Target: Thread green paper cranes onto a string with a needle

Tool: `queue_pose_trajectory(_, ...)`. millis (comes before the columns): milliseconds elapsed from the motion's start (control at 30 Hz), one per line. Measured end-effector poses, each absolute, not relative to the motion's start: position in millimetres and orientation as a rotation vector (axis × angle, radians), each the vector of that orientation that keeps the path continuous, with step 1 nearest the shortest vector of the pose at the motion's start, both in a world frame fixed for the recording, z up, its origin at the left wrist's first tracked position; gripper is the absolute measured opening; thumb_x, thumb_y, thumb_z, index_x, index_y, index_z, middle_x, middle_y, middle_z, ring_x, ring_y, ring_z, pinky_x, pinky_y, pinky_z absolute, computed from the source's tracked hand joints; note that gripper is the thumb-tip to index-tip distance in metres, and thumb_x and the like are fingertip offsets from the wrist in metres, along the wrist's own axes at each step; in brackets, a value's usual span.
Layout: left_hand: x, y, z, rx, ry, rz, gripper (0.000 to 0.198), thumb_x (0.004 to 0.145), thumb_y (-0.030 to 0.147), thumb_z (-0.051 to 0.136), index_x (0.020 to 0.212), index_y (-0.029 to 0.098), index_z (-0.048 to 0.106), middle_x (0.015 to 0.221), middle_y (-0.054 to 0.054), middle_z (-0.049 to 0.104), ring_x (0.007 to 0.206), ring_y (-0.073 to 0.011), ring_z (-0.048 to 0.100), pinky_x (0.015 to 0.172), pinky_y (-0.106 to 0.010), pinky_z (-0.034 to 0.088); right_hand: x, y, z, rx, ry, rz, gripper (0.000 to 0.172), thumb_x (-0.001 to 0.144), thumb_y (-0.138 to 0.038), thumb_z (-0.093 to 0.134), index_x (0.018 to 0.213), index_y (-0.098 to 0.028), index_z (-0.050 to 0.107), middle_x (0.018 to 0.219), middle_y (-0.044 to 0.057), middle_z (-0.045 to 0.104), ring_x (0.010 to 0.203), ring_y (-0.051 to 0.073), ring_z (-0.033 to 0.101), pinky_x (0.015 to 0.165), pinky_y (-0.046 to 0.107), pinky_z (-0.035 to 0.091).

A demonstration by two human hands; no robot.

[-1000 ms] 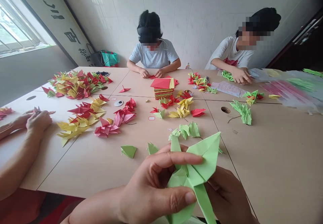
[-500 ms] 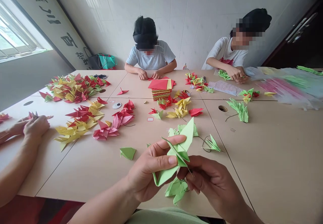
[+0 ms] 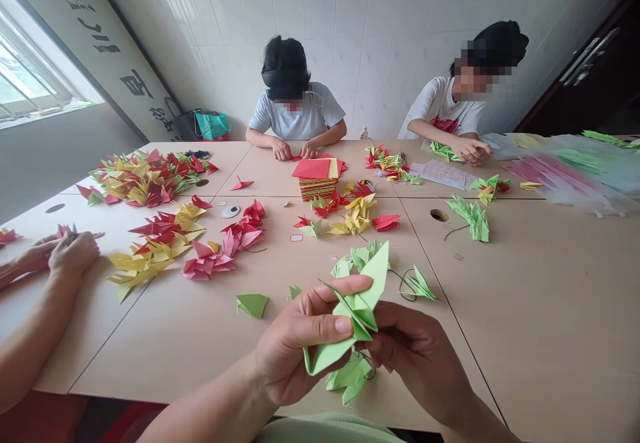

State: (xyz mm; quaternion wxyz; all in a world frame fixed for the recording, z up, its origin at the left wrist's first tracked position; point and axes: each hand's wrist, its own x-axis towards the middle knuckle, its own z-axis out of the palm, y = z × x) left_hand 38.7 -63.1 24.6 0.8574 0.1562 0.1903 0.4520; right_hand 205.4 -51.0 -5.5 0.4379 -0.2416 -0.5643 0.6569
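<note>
My left hand (image 3: pixel 295 340) pinches a light green folded paper crane (image 3: pixel 334 353) between thumb and fingers, one long point of it aimed up and away. Close against the crane's right side, the fingers of my right hand (image 3: pixel 420 356) are closed; what they grip is hidden behind the paper and fingertips. Below both hands, more green paper cranes (image 3: pixel 350 376) lie at the table edge with a dark thread looping out of them. Just beyond the held crane rests another green bunch (image 3: pixel 357 260). A green crane with black cord (image 3: pixel 419 284) lies to the right.
On the table (image 3: pixel 545 323) lie a single green piece (image 3: pixel 253 304), strung yellow and red cranes (image 3: pixel 160 246), pink ones (image 3: pixel 220 256), a large mixed pile (image 3: pixel 145 176) and a paper stack (image 3: pixel 318 188). Two people sit opposite; a co-worker's hands (image 3: pixel 73 250) are at left.
My right hand's fingers have moved up closer to the green crane, and the thin pointed thing seen at their tips is now hidden. My left hand keeps its hold. The view has shifted slightly.
</note>
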Motion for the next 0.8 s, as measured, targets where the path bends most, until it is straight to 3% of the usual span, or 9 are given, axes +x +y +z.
queue_pose_trajectory(167, 40.0, -63.7, 24.3, 0.32, 0.417, 0.897, 0.037, 0.066, 0.007, 0.079, 0.102, 0.017, 0.076, 0.079, -0.004, 0.077, 0.065, -0.0122, 0.072, 0.054, -0.013, 0.052, 204.4, -47.8, -6.8, -0.68, -1.351, 1.594, 0.014, 0.081, -0.026, 0.072, 0.069, -0.022, 0.066, 0.059, -0.004, 0.056, 0.051, 0.008, 0.044, 0.047, 0.018, 0.038)
queue_pose_trajectory(333, 38.4, -64.4, 21.7, 0.315, 0.509, 0.863, 0.044, 0.058, 0.011, 0.086, 0.1, 0.017, 0.077, 0.076, -0.004, 0.076, 0.062, -0.0101, 0.069, 0.058, -0.014, 0.053, 207.0, -44.7, -10.3, -0.768, -1.507, 1.37, 0.01, 0.08, -0.023, 0.072, 0.072, -0.021, 0.066, 0.063, -0.004, 0.062, 0.056, 0.01, 0.051, 0.051, 0.02, 0.041)
queue_pose_trajectory(467, 36.8, -61.1, 22.5, 0.343, 0.543, 0.872, 0.042, 0.059, 0.013, 0.086, 0.099, 0.018, 0.077, 0.07, -0.002, 0.073, 0.052, -0.0072, 0.063, 0.049, -0.013, 0.048, 208.6, -40.1, -14.5, -0.802, -1.643, 1.218, 0.006, 0.085, -0.025, 0.068, 0.081, -0.024, 0.063, 0.068, -0.004, 0.057, 0.057, 0.01, 0.048, 0.052, 0.02, 0.041)
queue_pose_trajectory(533, 35.7, -57.4, 20.9, 0.376, 0.578, 0.939, 0.039, 0.061, 0.013, 0.085, 0.098, 0.019, 0.077, 0.071, -0.001, 0.072, 0.054, -0.0068, 0.063, 0.051, -0.013, 0.048, 209.4, -38.1, -18.2, -0.861, -1.702, 1.143, 0.011, 0.085, -0.025, 0.067, 0.094, -0.026, 0.061, 0.08, -0.003, 0.057, 0.061, 0.01, 0.049, 0.053, 0.02, 0.044)
queue_pose_trajectory(667, 34.4, -48.8, 5.2, 0.512, 0.756, 1.071, 0.041, 0.063, 0.018, 0.086, 0.103, 0.021, 0.076, 0.079, -0.002, 0.07, 0.065, -0.0079, 0.061, 0.06, -0.015, 0.047, 210.1, -38.1, -26.1, -0.85, -1.688, 0.786, 0.045, 0.087, -0.027, 0.067, 0.127, -0.03, 0.047, 0.122, 0.007, 0.048, 0.076, 0.013, 0.053, 0.059, 0.026, 0.051)
queue_pose_trajectory(800, 37.1, -44.1, -18.6, 0.819, 0.996, 1.133, 0.039, 0.072, 0.025, 0.079, 0.111, 0.025, 0.072, 0.08, 0.0, 0.063, 0.067, -0.0089, 0.053, 0.058, -0.018, 0.042, 205.7, -40.0, -26.3, -0.752, -1.848, 0.194, 0.041, 0.087, -0.016, 0.065, 0.125, -0.025, 0.053, 0.126, 0.01, 0.041, 0.105, 0.022, 0.051, 0.085, 0.037, 0.051)
